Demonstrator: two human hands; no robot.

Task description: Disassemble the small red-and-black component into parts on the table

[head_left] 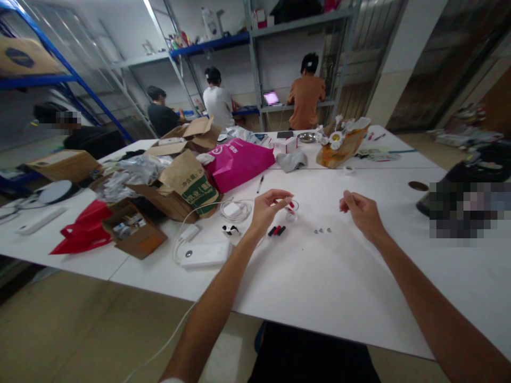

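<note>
My left hand (pixel 268 208) is closed, its fingertips at the rim of a small clear cup (pixel 293 216). A small red stick-like piece (pixel 291 205) shows at those fingertips; its exact kind is too small to tell. Just below lie short black and red cylinders (pixel 277 231) side by side on the white table (pixel 319 282). My right hand (pixel 362 211) hovers over the table to the right, thumb pressed against curled fingers; whatever is in it, if anything, is hidden. Between the hands and nearer me sit three tiny silvery pieces (pixel 322 231) in a row.
Left of my arm are a white power bank (pixel 205 254), a coiled white cable (pixel 235 211) and an open cardboard box (pixel 134 229). A magenta bag (pixel 239 162) lies behind. A black bag (pixel 475 175) stands at right. Several people sit beyond the table.
</note>
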